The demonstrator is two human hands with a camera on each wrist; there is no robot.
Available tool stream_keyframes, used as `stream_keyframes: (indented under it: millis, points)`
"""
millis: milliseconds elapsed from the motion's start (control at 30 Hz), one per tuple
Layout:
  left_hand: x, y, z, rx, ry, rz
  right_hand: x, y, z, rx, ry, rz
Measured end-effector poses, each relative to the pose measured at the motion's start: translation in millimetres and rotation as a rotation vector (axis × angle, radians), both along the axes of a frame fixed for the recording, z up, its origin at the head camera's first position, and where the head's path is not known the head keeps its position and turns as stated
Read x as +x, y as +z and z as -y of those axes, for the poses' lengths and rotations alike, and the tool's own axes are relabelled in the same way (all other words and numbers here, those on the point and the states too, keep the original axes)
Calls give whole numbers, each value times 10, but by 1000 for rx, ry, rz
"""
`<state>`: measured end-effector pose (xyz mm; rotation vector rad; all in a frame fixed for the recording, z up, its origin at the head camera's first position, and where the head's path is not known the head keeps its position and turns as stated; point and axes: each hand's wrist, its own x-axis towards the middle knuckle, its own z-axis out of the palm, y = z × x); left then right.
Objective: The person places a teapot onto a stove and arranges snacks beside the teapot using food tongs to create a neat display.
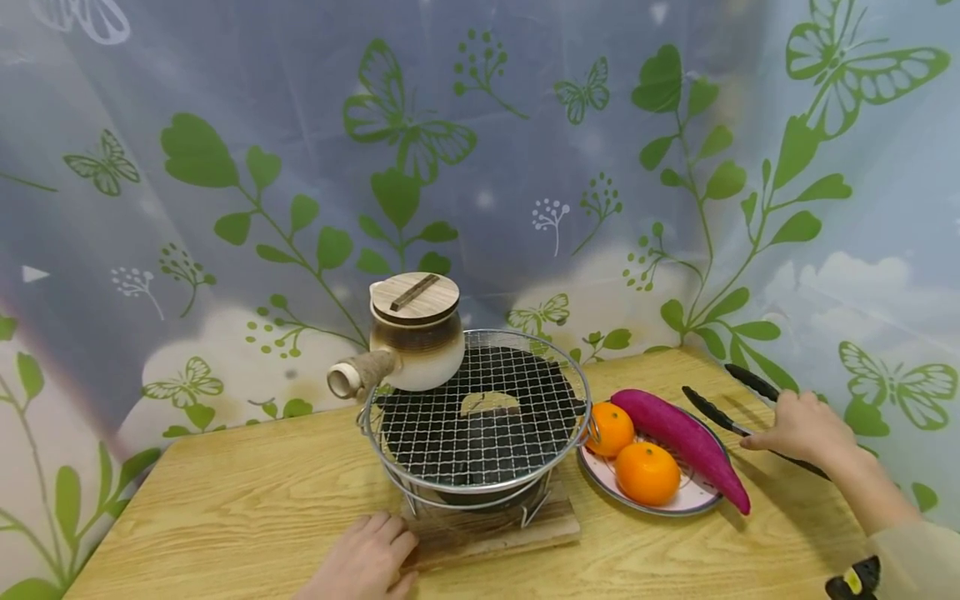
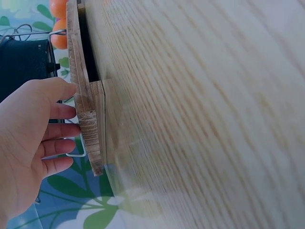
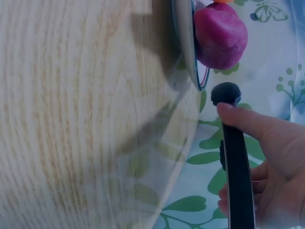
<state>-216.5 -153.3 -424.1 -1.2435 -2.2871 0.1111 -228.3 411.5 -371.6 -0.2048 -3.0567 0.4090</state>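
Note:
In the head view my right hand (image 1: pixel 806 429) holds black-tipped tongs (image 1: pixel 708 408) above the table at the right. Their two arms stand apart with nothing between the tips. The right wrist view shows the thumb on one dark arm of the tongs (image 3: pixel 238 167) and the fingers at the other side. My left hand (image 1: pixel 367 554) rests at the left front corner of a wooden board (image 1: pixel 517 540), fingers fairly straight against its edge. On that board stands a small stove topped by a round wire grill (image 1: pixel 480 433).
A lidded clay pot (image 1: pixel 420 358) with a side handle sits on the grill's back left. Right of the stove, a plate (image 1: pixel 615 496) carries two oranges (image 1: pixel 648 473) and a purple sweet potato (image 1: pixel 690 442) that overhangs its rim. A printed curtain (image 1: pixel 510 208) backs the table.

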Motion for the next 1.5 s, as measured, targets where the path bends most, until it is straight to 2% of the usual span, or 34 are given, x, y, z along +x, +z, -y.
stream_keyframes:
  millis: [167, 300, 600, 1000, 1267, 1500]
  points:
    - [4, 22, 1, -15, 17, 32, 2, 31, 19, 53, -4, -8]
    - [6, 14, -9, -6, 11, 10, 7, 26, 19, 102, -26, -23]
    - [21, 20, -24, -1, 5, 5, 53, 67, 67, 56, -35, -2]
    - [24, 17, -22, -7, 20, 20, 90, 240, 255, 128, 71, -40]
    - [35, 45, -13, -29, 49, 92, 120, 324, 384, 145, 111, -68]
    - [32, 39, -11, -15, 24, 65, 174, 374, 485, 176, 136, -99]
